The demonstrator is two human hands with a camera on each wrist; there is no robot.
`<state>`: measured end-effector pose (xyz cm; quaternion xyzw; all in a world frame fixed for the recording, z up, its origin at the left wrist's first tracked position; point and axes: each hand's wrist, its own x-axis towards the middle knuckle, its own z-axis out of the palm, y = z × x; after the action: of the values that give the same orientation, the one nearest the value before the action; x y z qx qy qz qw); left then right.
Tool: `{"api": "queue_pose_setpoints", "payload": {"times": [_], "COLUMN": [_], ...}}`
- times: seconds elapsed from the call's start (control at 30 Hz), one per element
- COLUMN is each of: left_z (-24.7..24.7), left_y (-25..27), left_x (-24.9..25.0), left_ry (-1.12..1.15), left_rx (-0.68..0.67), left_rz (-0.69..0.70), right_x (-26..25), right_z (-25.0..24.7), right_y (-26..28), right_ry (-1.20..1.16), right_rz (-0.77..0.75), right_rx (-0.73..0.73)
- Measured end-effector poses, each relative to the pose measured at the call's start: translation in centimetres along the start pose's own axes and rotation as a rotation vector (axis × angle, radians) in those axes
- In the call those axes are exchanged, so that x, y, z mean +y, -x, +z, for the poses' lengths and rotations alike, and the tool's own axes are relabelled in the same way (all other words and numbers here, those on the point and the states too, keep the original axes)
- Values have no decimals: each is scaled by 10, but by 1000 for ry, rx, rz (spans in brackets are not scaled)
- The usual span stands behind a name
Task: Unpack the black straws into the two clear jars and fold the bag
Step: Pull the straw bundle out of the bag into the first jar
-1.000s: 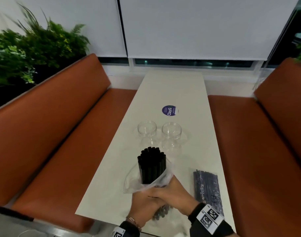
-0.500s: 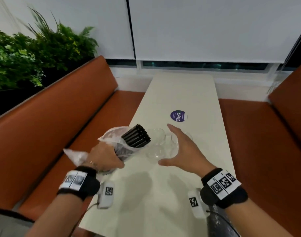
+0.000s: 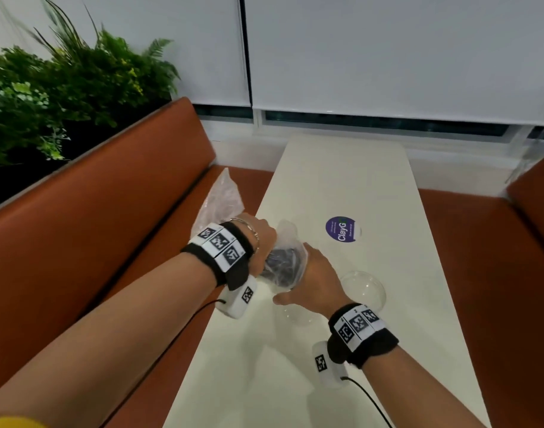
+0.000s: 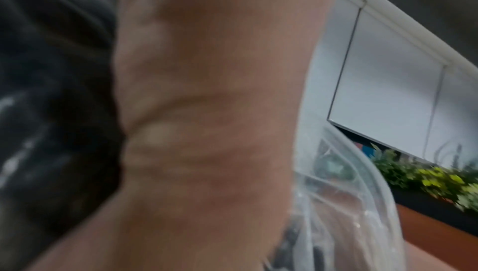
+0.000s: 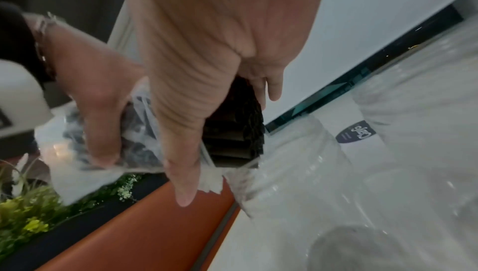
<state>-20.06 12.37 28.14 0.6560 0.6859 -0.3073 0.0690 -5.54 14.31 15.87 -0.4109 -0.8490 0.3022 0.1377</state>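
My left hand (image 3: 264,239) grips a clear plastic bag (image 3: 221,196) of black straws (image 3: 281,264) and tips it mouth-down to the right, over the left clear jar (image 3: 295,316). That jar is mostly hidden under my right hand (image 3: 314,273). The right hand wraps the bag's mouth, its thumb (image 5: 181,142) along the plastic and its fingers behind the straws' ends (image 5: 235,132). These ends poke out beside the jar's wall (image 5: 310,183). The right jar (image 3: 363,291) stands empty just right of my wrist. The left wrist view is blurred palm (image 4: 207,111) and bag (image 4: 349,203).
The narrow white table (image 3: 341,168) carries a round purple sticker (image 3: 341,229) beyond the jars. Orange benches run along the left (image 3: 110,227) and right (image 3: 536,211). A green plant (image 3: 48,88) stands behind the left bench, and white blinds cover the window ahead.
The left hand has swung the bag from level to mouth-down over the left jar. The right hand, earlier open above the jars, now wraps the bag's mouth.
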Motion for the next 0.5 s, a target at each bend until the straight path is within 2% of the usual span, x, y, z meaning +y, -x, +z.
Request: {"api": "queue_pose_setpoints", "payload": {"times": [0.1,0.27,0.43,0.5], "left_z": [-4,-11,-21,-24], "left_y": [-16,-27,-30,-26], "left_x": [5,10,17,25], "left_ry": [-36,-77,-122,-129], "left_rx": [-56,-21,27,24], "left_rz": [57,151,187,200], "right_x": [7,16,29,28], "right_z": [11,26,41,37], "right_y": [-2,-2,-7,-1], "right_ry": [-105,-214,-286,-324], "right_rz": [84,166,217,225], "right_rx": [-58,-51,-29,59]}}
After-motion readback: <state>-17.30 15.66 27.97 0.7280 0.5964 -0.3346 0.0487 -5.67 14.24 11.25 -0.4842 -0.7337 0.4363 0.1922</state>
